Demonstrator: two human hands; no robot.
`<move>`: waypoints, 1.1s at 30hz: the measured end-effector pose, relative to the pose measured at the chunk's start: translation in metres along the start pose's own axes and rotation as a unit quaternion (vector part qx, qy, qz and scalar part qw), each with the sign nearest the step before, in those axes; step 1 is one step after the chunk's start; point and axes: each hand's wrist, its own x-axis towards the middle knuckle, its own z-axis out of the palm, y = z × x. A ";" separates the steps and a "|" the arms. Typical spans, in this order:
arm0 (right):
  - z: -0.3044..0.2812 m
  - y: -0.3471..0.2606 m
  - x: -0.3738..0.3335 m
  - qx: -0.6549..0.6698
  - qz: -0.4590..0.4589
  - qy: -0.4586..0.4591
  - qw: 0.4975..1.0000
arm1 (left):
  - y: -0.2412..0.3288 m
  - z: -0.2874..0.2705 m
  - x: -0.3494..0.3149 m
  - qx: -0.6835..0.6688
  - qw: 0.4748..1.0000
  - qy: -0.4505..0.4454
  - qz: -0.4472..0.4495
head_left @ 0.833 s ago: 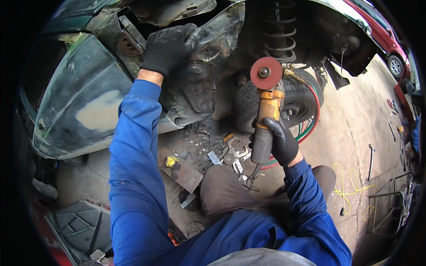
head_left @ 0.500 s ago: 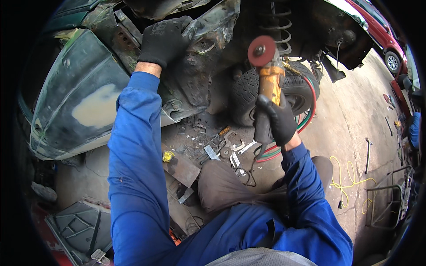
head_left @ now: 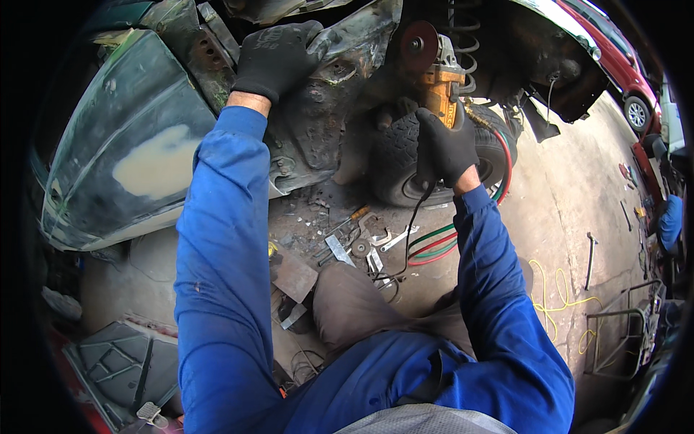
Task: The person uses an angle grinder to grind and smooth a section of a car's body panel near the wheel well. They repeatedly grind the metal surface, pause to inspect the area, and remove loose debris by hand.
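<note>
My right hand (head_left: 450, 147), in a black glove, is wrapped round the dark handle of a yellow angle grinder (head_left: 442, 92). The grinder's reddish disc (head_left: 418, 46) is at its far end, before a coil spring (head_left: 466, 47) and apart from the metal panel. A black power cord (head_left: 412, 230) drops from the handle. My left hand (head_left: 278, 61), gloved too, grips the upper part of a worn, dirty car body panel (head_left: 312, 134), its fingertips partly hidden behind the metal. To its left is a green car door (head_left: 94, 137) with a beige filler patch.
Behind the grinder lies a tyre (head_left: 394, 159), with red and green hoses (head_left: 434, 246) beside it. Wrenches (head_left: 400, 239) and other tools are scattered on the floor ahead of my knees. Rightward are a yellow cord (head_left: 553, 300), a metal frame (head_left: 629, 318) and a red car (head_left: 614, 50).
My right hand has raised the grinder and moved it farther forward, and its disc has turned more side-on. My left hand keeps its grip on the panel. The view has shifted slightly.
</note>
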 end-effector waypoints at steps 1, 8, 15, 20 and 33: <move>0.001 -0.002 0.002 0.002 -0.005 0.002 1.000 | 0.000 0.001 0.000 0.003 1.000 0.006 0.003; 0.001 -0.011 0.009 -0.038 -0.023 0.005 0.999 | -0.001 0.003 0.000 0.007 1.000 -0.001 0.007; 0.008 -0.011 0.014 -0.045 -0.087 0.010 0.995 | -0.001 0.004 -0.001 0.001 1.000 0.018 0.010; 0.007 -0.016 0.013 -0.056 -0.072 0.010 0.996 | -0.002 0.006 -0.001 -0.005 1.000 0.020 0.004; 0.010 -0.014 0.009 -0.071 -0.068 0.020 0.995 | 0.003 -0.002 0.001 -0.011 1.000 -0.009 -0.011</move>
